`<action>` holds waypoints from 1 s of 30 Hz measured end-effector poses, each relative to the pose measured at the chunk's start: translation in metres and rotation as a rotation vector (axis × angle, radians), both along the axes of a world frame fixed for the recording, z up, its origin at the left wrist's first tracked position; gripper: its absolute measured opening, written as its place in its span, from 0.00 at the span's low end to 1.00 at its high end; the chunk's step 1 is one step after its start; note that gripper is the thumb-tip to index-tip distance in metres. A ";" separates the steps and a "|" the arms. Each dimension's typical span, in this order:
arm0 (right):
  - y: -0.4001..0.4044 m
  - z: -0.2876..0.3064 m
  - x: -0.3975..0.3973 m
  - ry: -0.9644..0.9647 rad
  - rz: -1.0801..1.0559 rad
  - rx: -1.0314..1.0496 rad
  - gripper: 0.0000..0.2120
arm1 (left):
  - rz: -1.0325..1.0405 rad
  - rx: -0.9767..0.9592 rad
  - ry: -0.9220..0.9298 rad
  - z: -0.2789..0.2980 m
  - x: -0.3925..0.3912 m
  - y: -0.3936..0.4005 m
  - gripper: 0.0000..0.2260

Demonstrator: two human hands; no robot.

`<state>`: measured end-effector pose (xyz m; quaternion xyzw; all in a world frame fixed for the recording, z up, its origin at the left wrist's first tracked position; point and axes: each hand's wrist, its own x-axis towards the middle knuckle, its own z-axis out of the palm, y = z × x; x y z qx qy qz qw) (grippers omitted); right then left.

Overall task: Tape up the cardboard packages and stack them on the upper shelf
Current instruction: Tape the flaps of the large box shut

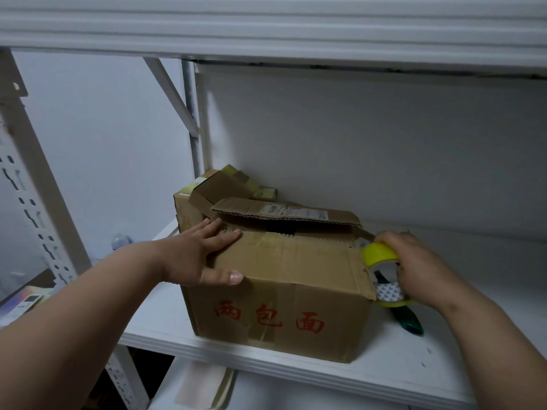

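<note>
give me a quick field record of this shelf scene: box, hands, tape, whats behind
main box: brown cardboard box with red characters, on the white shelf board
top flaps: not sealed; back flap raised, dark gap under it
left hand: flat on the box's top left corner, thumb over the front edge
right hand: grips the yellow tape roll at the box's right edge
tool: green-handled item below the roll
behind: smaller cardboard box, flaps partly up

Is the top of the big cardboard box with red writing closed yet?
Not fully. The box shows a dark gap between its flaps; the far flap stands raised, while the left hand presses the near flap down.
</note>
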<state>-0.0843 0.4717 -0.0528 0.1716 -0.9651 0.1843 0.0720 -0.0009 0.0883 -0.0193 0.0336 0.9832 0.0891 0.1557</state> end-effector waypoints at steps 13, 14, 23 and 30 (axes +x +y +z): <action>-0.003 -0.009 -0.002 -0.022 -0.002 -0.199 0.29 | -0.115 -0.182 0.087 0.001 0.003 0.076 0.54; -0.004 -0.010 -0.001 -0.023 0.002 -0.254 0.29 | -0.117 -0.184 0.056 0.003 0.002 0.076 0.55; -0.011 -0.010 0.000 -0.073 0.025 -0.394 0.28 | -0.158 -0.176 0.133 -0.004 -0.002 0.069 0.52; -0.047 -0.010 0.007 -0.093 0.081 -0.328 0.27 | -0.156 -0.192 0.220 0.011 -0.004 0.069 0.54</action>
